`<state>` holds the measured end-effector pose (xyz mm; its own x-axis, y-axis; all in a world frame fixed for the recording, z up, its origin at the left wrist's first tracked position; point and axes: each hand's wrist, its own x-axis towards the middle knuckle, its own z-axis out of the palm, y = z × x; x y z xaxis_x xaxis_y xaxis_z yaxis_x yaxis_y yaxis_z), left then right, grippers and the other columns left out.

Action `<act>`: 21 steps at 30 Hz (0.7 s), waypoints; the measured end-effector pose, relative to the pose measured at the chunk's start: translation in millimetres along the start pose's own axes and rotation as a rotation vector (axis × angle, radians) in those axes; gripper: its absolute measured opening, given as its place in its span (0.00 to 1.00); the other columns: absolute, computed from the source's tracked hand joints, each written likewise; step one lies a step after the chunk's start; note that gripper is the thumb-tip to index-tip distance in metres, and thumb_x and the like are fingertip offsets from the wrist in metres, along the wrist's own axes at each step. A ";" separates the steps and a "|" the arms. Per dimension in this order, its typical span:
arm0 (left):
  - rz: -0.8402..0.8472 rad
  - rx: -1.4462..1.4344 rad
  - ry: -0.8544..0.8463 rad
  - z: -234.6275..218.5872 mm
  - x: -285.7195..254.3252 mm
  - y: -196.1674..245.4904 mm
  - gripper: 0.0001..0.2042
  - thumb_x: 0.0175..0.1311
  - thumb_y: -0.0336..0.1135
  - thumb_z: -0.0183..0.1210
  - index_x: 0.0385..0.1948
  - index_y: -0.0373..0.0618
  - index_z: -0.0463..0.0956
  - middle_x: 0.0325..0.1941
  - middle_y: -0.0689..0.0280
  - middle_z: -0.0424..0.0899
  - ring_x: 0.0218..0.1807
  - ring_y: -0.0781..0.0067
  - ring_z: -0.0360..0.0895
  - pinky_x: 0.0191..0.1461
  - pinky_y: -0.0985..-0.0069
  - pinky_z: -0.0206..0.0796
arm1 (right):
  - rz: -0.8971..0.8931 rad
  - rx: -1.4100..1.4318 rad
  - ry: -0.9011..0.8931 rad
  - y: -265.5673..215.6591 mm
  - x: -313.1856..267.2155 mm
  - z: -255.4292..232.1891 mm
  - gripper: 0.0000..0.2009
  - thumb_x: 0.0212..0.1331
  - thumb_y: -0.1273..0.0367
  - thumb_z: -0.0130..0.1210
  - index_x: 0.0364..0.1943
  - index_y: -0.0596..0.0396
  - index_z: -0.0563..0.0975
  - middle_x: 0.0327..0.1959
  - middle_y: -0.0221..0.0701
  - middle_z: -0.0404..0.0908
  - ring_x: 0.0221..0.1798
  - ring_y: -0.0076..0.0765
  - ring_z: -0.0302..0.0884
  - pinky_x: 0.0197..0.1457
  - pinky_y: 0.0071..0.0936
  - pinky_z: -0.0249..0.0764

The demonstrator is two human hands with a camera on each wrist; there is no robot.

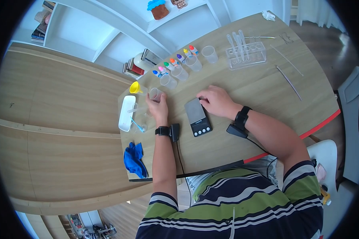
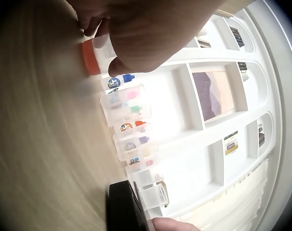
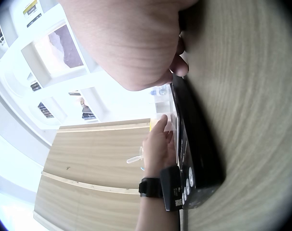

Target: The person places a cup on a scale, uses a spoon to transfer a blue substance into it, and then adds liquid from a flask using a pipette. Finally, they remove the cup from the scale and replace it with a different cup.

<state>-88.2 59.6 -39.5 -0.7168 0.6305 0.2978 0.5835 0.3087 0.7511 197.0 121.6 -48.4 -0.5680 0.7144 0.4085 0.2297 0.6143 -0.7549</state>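
Observation:
In the head view my left hand [image 1: 158,110] grips a clear plastic cup [image 1: 155,94] left of a black digital scale [image 1: 195,113]. The left wrist view shows that cup [image 2: 101,54] with an orange-red layer at its base, thumb and fingers of the left hand [image 2: 146,36] round it. My right hand [image 1: 219,103] is at the scale's upper right edge, fingers bent. Seen from the right wrist, the fingertips of the right hand [image 3: 131,43] are by the end of the scale [image 3: 199,149]; whether they pinch it is hidden. The scale's grey plate bears nothing.
Several clear cups [image 1: 180,73] and small colour bottles [image 1: 166,65] line the back edge. A tube rack [image 1: 247,56] with droppers stands back right, with thin rods [image 1: 289,83] beyond. A yellow funnel [image 1: 135,87], white tray [image 1: 127,113] and blue cloth [image 1: 135,160] are on the left.

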 end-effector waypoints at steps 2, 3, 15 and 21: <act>0.000 -0.002 -0.011 0.1 1.6 -3.3 0.46 0.69 0.42 0.74 0.81 0.32 0.55 0.63 0.48 0.87 0.60 0.57 0.87 0.70 0.61 0.74 | -0.007 0.013 0.001 -0.9 0.4 -0.9 0.07 0.65 0.69 0.66 0.44 0.52 0.88 0.37 0.37 0.89 0.47 0.50 0.85 0.55 0.49 0.82; 0.002 -0.004 -0.021 0.5 2.6 -4.6 0.47 0.69 0.42 0.74 0.81 0.31 0.54 0.65 0.46 0.86 0.61 0.55 0.87 0.70 0.62 0.74 | -0.007 0.011 0.001 -1.6 0.5 -1.4 0.07 0.65 0.69 0.66 0.44 0.52 0.88 0.37 0.37 0.89 0.47 0.50 0.85 0.55 0.49 0.82; 0.480 0.327 0.049 -22.4 -19.5 33.3 0.49 0.61 0.40 0.78 0.80 0.32 0.57 0.77 0.36 0.67 0.80 0.35 0.65 0.85 0.48 0.55 | 0.006 0.030 -0.001 -1.9 0.1 -1.8 0.07 0.65 0.69 0.65 0.44 0.53 0.88 0.37 0.39 0.89 0.47 0.51 0.85 0.55 0.50 0.81; 0.439 0.580 -0.201 -15.9 7.9 69.6 0.47 0.61 0.52 0.76 0.80 0.42 0.64 0.74 0.47 0.76 0.79 0.43 0.69 0.85 0.34 0.47 | 0.017 0.015 0.000 -1.6 0.0 -1.7 0.08 0.65 0.69 0.65 0.44 0.53 0.89 0.38 0.38 0.89 0.48 0.51 0.86 0.56 0.49 0.82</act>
<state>-59.3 74.8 24.5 -0.3213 0.8825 0.3436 0.9467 0.2897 0.1411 198.0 121.2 -46.3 -0.5644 0.7247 0.3952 0.2274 0.5968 -0.7695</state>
